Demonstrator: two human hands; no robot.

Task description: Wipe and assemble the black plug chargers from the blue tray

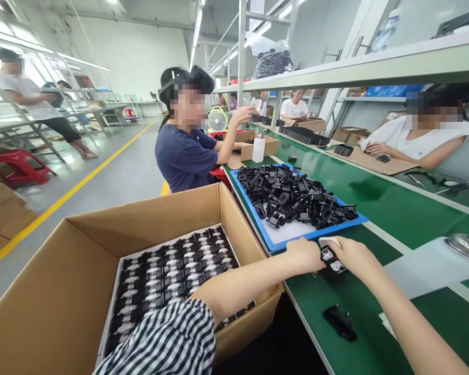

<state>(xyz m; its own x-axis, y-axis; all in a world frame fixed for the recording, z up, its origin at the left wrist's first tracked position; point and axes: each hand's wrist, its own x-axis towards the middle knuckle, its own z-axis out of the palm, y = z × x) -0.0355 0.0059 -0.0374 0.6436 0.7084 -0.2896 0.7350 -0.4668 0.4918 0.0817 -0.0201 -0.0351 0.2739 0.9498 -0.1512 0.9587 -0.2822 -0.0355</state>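
Above the green bench, near its edge, my left hand (305, 255) is closed on the left side of a small black plastic housing (333, 262) with pale shiny parts inside. My right hand (354, 255) meets it from the right, fingers closed on a small white piece (330, 240), perhaps folded cloth, against the housing's upper edge. Just below both hands, another black plastic part (340, 322) lies on the bench. Beyond them, a blue-rimmed tray (273, 244) carries a heap of black plastic parts (289, 195).
An open cardboard box (148, 208) under my left arm contains rows of black-and-white parts (172, 268). At right stands a whitish bottle with a metal top (426, 265). A person in a blue shirt (187, 156) sits beyond the box; another (414, 140) works across the bench (406, 200).
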